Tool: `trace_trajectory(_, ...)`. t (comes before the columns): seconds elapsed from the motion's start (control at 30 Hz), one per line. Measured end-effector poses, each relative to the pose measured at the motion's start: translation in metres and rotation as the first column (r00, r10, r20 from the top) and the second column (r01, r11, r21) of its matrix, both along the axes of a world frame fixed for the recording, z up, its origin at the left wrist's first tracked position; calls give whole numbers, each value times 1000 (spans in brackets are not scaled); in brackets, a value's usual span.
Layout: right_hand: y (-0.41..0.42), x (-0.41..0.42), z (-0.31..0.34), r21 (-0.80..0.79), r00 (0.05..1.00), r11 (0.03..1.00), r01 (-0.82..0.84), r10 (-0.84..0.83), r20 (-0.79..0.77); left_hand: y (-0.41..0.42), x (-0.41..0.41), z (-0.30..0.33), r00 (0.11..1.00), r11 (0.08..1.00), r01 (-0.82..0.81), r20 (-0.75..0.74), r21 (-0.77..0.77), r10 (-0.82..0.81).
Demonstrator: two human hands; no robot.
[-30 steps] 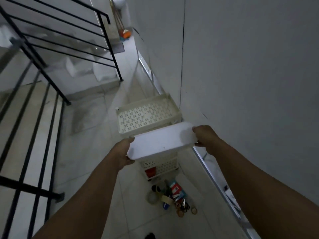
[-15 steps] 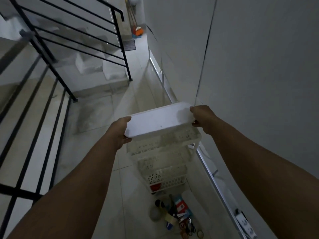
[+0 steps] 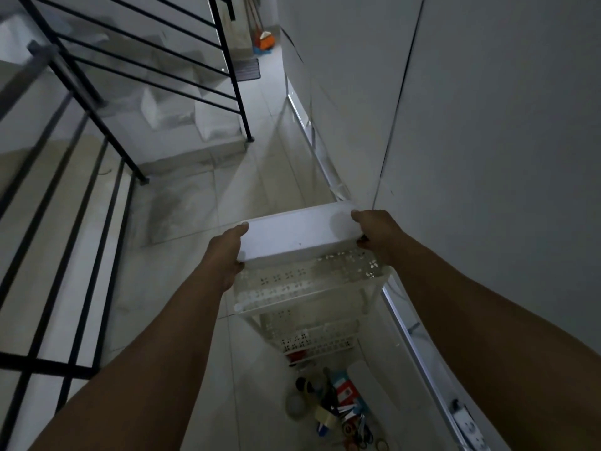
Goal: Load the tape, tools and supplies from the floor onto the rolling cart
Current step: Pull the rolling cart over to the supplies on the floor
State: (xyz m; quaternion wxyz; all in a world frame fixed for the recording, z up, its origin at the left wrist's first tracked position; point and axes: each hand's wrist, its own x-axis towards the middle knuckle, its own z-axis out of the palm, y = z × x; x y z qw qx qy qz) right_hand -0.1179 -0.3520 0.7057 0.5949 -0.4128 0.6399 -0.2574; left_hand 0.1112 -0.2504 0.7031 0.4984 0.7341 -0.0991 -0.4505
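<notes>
Two bare forearms enter from the bottom edge of the head view, one from the lower left, one from the lower right. No sleeve visible on either; both arms uncovered from frame edge to wrist. The bare left hand [image 3: 227,255] carries no ring, watch, glove or band that can be made out. The bare right hand [image 3: 379,234] likewise shows nothing worn. Thumbnail on left hand just discernible at its upper tip. Lighting dim; finer surface detail on either arm cannot be resolved.
</notes>
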Motion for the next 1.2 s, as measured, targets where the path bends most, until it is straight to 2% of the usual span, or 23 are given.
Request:
trace_trajectory(0.2,-8,-1,-5,-83,995,995,-60,52,-87,1,0,-11,999,998,-24,21,-58,26)
trace_trajectory(0.37,-13,0,-10,-119,988,989,-87,71,-134,1,-3,-21,996,997,-59,57,-50,62)
trace_trajectory(0.7,-1,-10,-12,-158,997,985,-69,62,-46,7,-1,-29,998,990,-58,-35,-130,54)
trace_trajectory(1.03,-3,-10,-21,-153,997,986,-64,57,-49,12,5,-34,999,997,13,48,-76,-9)
trace_trajectory(1.2,4,-18,-8,-184,997,981,-63,54,-54,18,-4,-17,994,998,-34,102,-46,39)
